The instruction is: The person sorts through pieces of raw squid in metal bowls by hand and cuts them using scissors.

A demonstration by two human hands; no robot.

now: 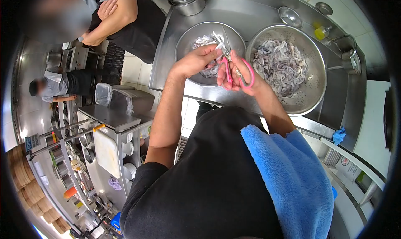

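My right hand (pixel 242 76) is closed around pink-handled scissors (pixel 252 76), their metal blades apart and pointing away from me. Close beside it, my left hand (pixel 199 60) pinches a small pale piece of what looks like squid (pixel 220 46) at the blades. Both hands are above the near side of a steel bowl (pixel 182 44), which holds more whitish pieces (pixel 203 40); my hands hide part of them. To the right, a large perforated steel colander (pixel 316 76) contains a heap of greyish-white squid strips (pixel 280 67).
Stacked steel pots (pixel 190 5) stand at the counter's back left. A small metal bowl (pixel 290 17), a yellow bottle (pixel 322 32) and a blue cloth (pixel 339 135) are on the right. One person with folded arms (pixel 121 17) stands close left; another (pixel 67 84) is farther off.
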